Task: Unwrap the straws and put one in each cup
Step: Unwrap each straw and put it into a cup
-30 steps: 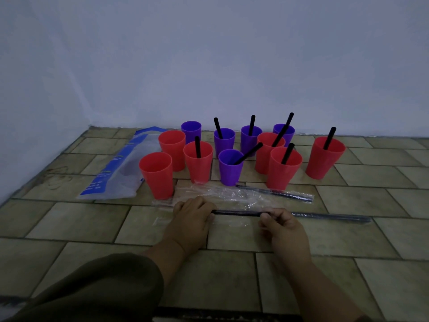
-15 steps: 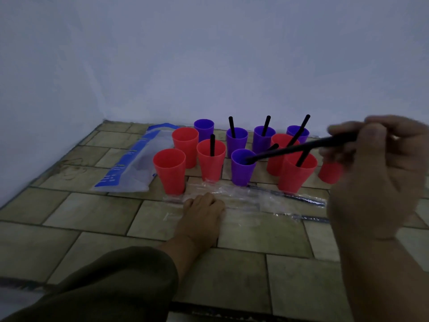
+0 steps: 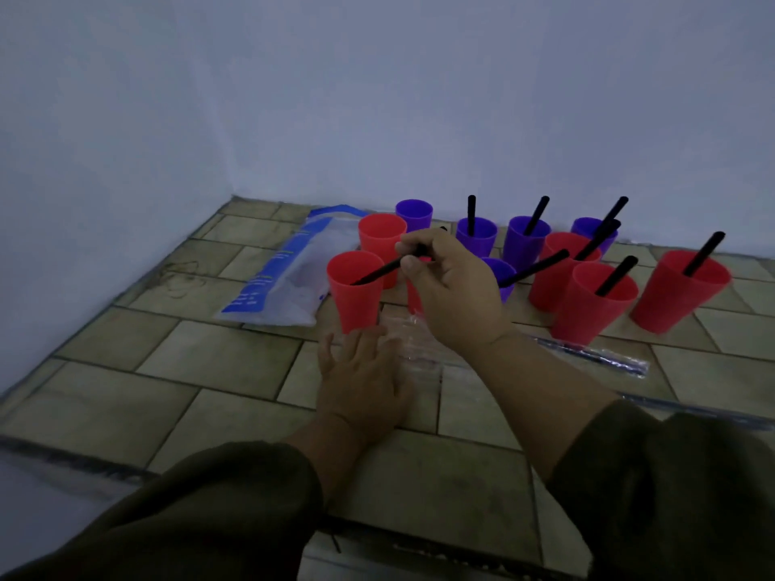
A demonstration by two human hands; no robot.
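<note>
The right hand (image 3: pixel 455 287) is pinching a black straw (image 3: pixel 388 269) between thumb and fingertips, its long axis slanting down to the left, the lower tip sitting inside the nearest red cup (image 3: pixel 355 296) at the front left. The left hand (image 3: pixel 360 379) is lying flat, fingers spread, on the tiled floor (image 3: pixel 209 371), pressing a clear wrapper (image 3: pixel 419 350) just below that cup. Behind it, a second red cup (image 3: pixel 380 241) and a purple cup (image 3: pixel 414 212) are standing without straws. Seven cups to the right are each holding a black straw leaning up to the right; one more red cup behind the right hand is probably holding one, though it is mostly hidden. A wrapped straw (image 3: pixel 595 356) is lying on the floor to the right.
</note>
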